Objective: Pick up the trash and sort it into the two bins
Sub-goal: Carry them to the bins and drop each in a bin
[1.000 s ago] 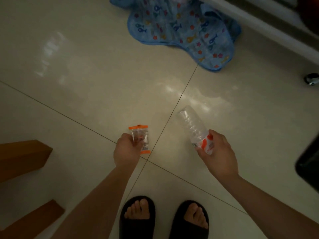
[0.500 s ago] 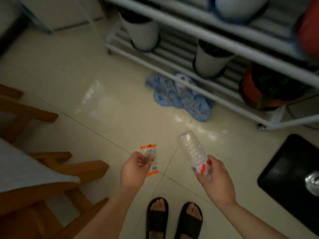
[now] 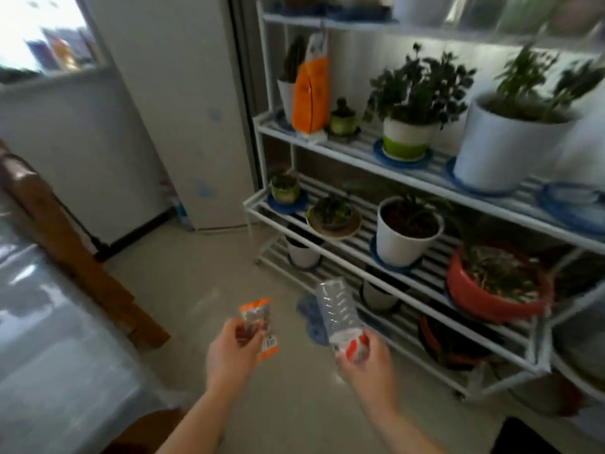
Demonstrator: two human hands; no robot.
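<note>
My left hand [image 3: 230, 353] grips a small clear snack wrapper [image 3: 258, 317] with orange ends, held upright in front of me. My right hand [image 3: 368, 363] holds an empty clear plastic bottle [image 3: 339, 311] by its red-and-white label end, the ribbed base pointing up and away. Both hands are at about the same height, a short gap between them, above the pale tiled floor [image 3: 196, 283]. No bins are in view.
A white metal plant rack [image 3: 370, 158] with several potted plants fills the right side. A wooden table [image 3: 75, 250] under a clear cover stands at the left. A white fridge [image 3: 183, 109] is at the back. A blue mat [image 3: 309, 314] lies by the rack's foot.
The view has swung up from the floor and my feet to the room and plant rack. Both hands keep the same grip on the wrapper and the bottle.
</note>
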